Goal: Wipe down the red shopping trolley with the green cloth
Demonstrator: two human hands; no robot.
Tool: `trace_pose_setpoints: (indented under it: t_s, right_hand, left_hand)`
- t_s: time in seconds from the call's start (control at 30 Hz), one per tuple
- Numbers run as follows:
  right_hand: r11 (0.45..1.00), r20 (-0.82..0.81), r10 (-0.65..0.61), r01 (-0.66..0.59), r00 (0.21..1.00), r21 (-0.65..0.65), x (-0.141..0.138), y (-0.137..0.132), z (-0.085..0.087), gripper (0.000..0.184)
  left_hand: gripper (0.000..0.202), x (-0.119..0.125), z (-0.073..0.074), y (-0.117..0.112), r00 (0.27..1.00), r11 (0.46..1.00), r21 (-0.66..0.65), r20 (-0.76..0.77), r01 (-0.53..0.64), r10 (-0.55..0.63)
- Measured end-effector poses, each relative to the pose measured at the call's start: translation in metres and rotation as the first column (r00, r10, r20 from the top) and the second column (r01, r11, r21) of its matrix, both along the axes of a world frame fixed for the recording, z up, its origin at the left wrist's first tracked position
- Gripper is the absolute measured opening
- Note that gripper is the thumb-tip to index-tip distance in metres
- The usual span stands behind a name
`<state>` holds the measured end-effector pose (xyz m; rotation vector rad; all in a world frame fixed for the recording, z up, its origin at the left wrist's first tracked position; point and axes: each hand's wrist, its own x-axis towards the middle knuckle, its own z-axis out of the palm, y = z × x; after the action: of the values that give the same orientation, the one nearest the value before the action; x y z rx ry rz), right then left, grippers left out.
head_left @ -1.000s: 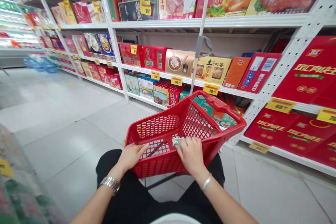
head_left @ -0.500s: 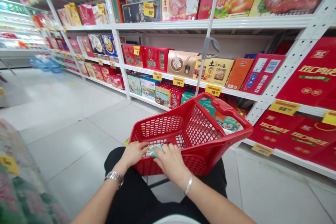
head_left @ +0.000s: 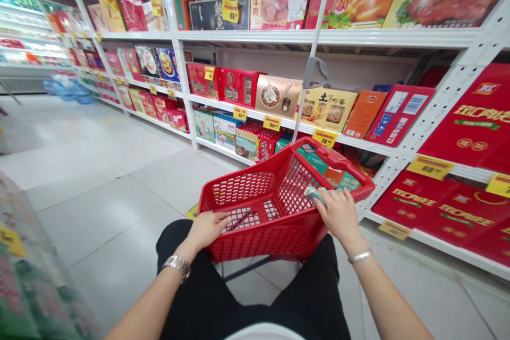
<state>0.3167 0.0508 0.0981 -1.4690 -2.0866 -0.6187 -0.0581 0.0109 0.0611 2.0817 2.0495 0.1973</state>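
A red plastic shopping basket with slotted walls rests against my black-trousered knees, its handle at the upper right. My left hand lies over the near left rim, fingers reaching inside and thumb out of sight, gripping the edge. At the near right of the rim, by the handle end, my right hand holds a crumpled pale green and white cloth. The cloth is pressed to the basket there and partly covered by my fingers. Through the slotted basket floor the tiles show.
White metal shelving with boxed foods and yellow price tags stands close beyond the basket. A slim grey pole with a hook rises behind it. Blue water bottles sit far left on the tiled floor. A blurred display edges the lower left.
My right hand has moved right along the rim with the cloth, from beside my left hand to near the handle. My left hand stays at the left rim.
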Motion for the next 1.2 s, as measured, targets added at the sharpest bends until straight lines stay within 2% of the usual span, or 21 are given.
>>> trace_pose_setpoints:
  t_s: [0.13, 0.27, 0.5, 0.67, 0.83, 0.93, 1.0, 1.1, 1.2]
  right_hand:
    - [0.999, -0.009, -0.029, 0.029, 1.0, 0.035, 0.005, 0.01, -0.003, 0.028]
    - [0.999, 0.004, -0.038, 0.038, 0.999, 0.032, -0.013, 0.006, -0.013, 0.026]
    - [0.995, -0.078, 0.068, -0.073, 0.995, -0.063, -0.085, -0.024, -0.036, 0.02]
    - [0.968, -0.143, 0.19, -0.209, 0.971, -0.136, -0.139, -0.048, -0.051, 0.014]
    - [0.945, -0.125, 0.274, -0.291, 0.954, -0.146, -0.166, -0.062, -0.059, 0.025]
    - [0.928, -0.092, 0.33, -0.341, 0.939, -0.148, -0.161, -0.059, -0.056, 0.026]
    - [0.928, -0.07, 0.336, -0.343, 0.939, -0.146, -0.148, -0.052, -0.05, 0.022]
    - [0.959, -0.043, 0.253, -0.256, 0.967, -0.121, -0.115, -0.034, -0.039, 0.015]
    - [0.988, 0.01, 0.139, -0.138, 0.99, -0.076, -0.067, -0.012, -0.024, 0.017]
  left_hand:
    - [0.049, 0.008, 0.0, 0.001, 1.0, 1.0, -0.019, 0.01, -0.023, 0.023]
    - [0.049, 0.013, 0.0, 0.001, 0.998, 0.998, -0.044, 0.01, -0.054, 0.055]
    - [0.052, 0.019, 0.003, -0.006, 0.997, 0.996, -0.049, -0.004, -0.072, 0.072]
    - [0.054, 0.023, 0.003, -0.008, 0.997, 0.996, -0.05, -0.011, -0.078, 0.078]
    - [0.052, 0.022, 0.001, -0.011, 0.998, 0.997, -0.045, -0.018, -0.069, 0.068]
    - [0.049, 0.019, -0.001, -0.012, 0.998, 0.998, -0.034, -0.004, -0.055, 0.055]
    - [0.048, 0.016, -0.002, -0.012, 0.999, 0.999, -0.025, 0.011, -0.044, 0.044]
    - [0.048, 0.014, -0.002, -0.01, 0.998, 0.998, -0.022, 0.024, -0.052, 0.053]
    - [0.047, 0.013, 0.0, -0.007, 0.998, 0.998, -0.027, 0.029, -0.054, 0.055]
